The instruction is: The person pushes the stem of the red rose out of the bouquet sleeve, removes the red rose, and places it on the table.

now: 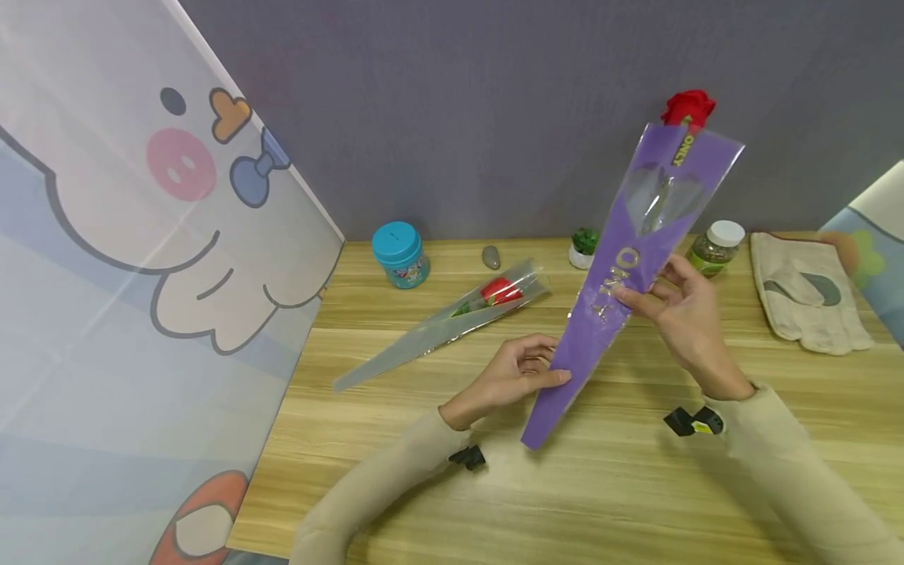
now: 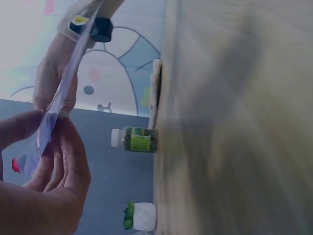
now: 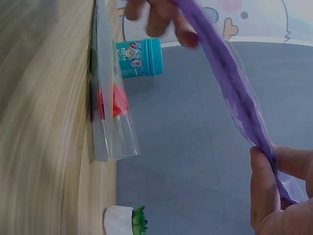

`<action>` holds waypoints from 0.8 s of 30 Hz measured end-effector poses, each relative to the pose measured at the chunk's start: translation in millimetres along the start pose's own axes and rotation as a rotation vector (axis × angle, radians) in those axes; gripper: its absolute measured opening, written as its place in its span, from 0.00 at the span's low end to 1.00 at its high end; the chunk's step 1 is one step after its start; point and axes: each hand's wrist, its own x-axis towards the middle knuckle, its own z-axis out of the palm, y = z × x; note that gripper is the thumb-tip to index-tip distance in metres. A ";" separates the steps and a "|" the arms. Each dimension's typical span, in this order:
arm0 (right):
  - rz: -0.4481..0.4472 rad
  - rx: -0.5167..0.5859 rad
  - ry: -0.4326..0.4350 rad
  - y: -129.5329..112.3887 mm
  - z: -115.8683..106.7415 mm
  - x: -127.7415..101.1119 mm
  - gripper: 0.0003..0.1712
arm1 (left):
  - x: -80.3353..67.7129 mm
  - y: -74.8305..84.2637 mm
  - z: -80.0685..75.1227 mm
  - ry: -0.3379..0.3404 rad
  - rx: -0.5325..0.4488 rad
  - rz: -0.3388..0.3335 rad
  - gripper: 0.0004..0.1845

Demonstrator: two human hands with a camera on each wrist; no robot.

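Pinching glossy purple cone sleeve (image 1: 621, 290), both hands.

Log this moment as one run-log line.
left hand: pinches purple sleeve low | right hand: pinches it midway | red rose: tops sleeve | sleeve: above table

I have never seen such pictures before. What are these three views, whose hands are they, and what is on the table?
A person wears three cameras: one on the head, one on each wrist. The left hand pinches the narrow end of a purple cone-shaped plastic sleeve with a red rose at its top; the right hand holds its middle. On the wooden table lie a clear sleeve with a rose, a teal jar, a white-capped bottle, a small potted plant and a beige glove.
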 end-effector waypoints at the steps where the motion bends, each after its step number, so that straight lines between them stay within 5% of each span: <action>1: 0.004 -0.006 -0.006 0.6 0.3 -0.3 0.35 | 2.2 1.8 0.5 0.010 -0.010 0.004 0.20; 9: -0.034 -0.065 -0.023 8.9 3.6 -1.5 0.35 | 13.5 5.3 8.6 0.079 -0.083 -0.021 0.21; 24: -0.039 -0.114 -0.014 16.5 2.9 -1.6 0.35 | 15.9 -3.0 9.9 0.077 -0.120 -0.052 0.21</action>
